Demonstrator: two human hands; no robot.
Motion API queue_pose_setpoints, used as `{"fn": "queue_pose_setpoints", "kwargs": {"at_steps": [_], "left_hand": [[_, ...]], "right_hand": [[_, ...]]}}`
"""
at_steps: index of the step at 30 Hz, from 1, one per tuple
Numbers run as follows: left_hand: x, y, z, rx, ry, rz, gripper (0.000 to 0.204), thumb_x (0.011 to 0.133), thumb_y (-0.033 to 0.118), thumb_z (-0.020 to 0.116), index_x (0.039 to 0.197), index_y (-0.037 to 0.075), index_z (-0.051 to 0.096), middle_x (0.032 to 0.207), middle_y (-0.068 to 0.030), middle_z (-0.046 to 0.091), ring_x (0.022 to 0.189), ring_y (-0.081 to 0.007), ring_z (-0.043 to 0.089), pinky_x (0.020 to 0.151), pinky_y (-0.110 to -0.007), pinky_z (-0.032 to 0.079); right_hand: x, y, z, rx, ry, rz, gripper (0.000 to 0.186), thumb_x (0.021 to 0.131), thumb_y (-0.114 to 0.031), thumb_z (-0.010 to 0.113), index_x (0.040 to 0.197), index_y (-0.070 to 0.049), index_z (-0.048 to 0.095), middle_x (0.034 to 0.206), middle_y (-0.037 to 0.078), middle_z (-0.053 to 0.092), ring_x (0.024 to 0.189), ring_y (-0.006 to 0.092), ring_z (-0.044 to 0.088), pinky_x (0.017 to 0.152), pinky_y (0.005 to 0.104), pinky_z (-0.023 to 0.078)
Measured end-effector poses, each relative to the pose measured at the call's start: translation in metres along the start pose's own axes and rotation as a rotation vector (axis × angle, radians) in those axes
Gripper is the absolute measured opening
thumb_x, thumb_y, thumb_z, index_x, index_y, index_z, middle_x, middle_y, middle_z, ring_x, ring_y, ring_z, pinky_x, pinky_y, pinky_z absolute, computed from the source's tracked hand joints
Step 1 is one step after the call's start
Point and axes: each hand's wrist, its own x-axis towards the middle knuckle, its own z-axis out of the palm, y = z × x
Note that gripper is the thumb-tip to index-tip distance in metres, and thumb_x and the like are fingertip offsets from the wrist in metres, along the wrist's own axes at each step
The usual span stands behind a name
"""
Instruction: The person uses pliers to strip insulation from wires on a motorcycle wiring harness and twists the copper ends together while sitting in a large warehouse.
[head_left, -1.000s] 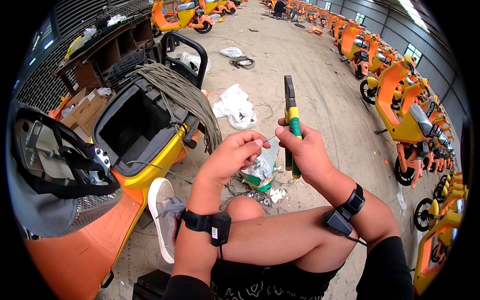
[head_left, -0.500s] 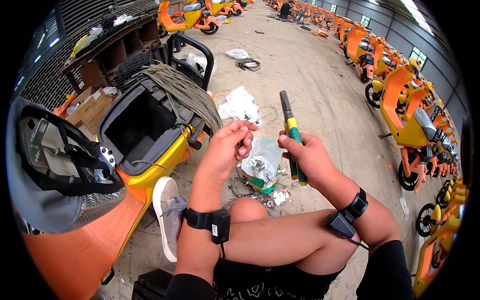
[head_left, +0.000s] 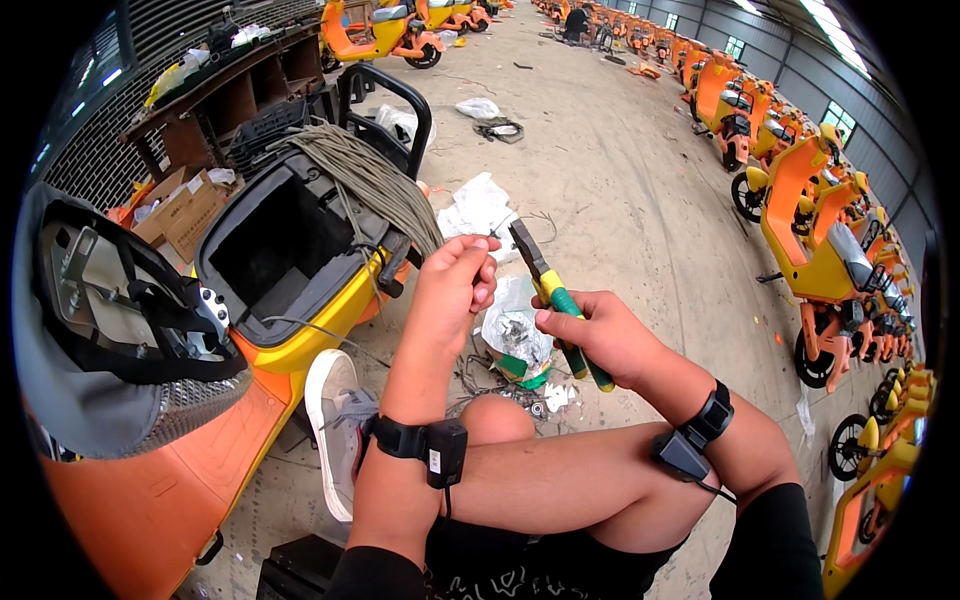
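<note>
My right hand (head_left: 605,335) grips a pair of pliers (head_left: 548,282) with green and yellow handles and dark metal jaws. The handles sit slightly apart in my fingers, and the jaws tilt up and to the left. Just left of the jaws, my left hand (head_left: 455,285) is closed in a pinch on a thin dark wire (head_left: 494,234), whose short end pokes past the fingertips. Most of that wire is hidden by the fingers. Below and between my hands stands a clear plastic bag (head_left: 517,335) with small scraps in it.
An orange and yellow scooter (head_left: 290,365) stands at my left, its dark storage box open and a bundle of olive cables (head_left: 375,185) draped over it. White plastic (head_left: 475,205) and loose scraps lie on the concrete floor. Scooters (head_left: 800,215) line the right side; a cardboard box (head_left: 190,220) sits far left.
The pliers have swung from nearly upright to leaning left, and their jaws have come close to my left fingertips. My left hand has turned slightly, showing the thin wire end.
</note>
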Motion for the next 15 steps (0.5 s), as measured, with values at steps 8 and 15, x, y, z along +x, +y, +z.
{"fn": "queue_pose_setpoints", "kwargs": {"at_steps": [8, 15], "left_hand": [[0.0, -0.005, 0.006, 0.07, 0.024, -0.006, 0.015, 0.1, 0.014, 0.052, 0.105, 0.001, 0.055, 0.072, 0.0004, 0.051, 0.053, -0.0051, 0.041, 0.048, -0.021, 0.032], [-0.002, -0.007, 0.009, 0.191, -0.004, -0.031, 0.014, 0.098, 0.014, 0.054, 0.099, 0.001, 0.06, 0.07, 0.002, 0.052, 0.053, -0.004, 0.041, 0.047, -0.019, 0.031]], "right_hand": [[0.0, 0.0, -0.001, -0.049, 0.004, -0.02, 0.039, 0.091, -0.032, 0.068, 0.107, 0.004, 0.066, 0.085, 0.004, 0.063, 0.077, 0.0094, 0.054, 0.069, 0.028, 0.047], [-0.003, -0.008, 0.0, -0.133, 0.005, 0.005, 0.043, 0.091, -0.035, 0.068, 0.113, 0.001, 0.065, 0.078, -0.002, 0.057, 0.07, 0.0072, 0.049, 0.062, 0.0254, 0.041]]}}
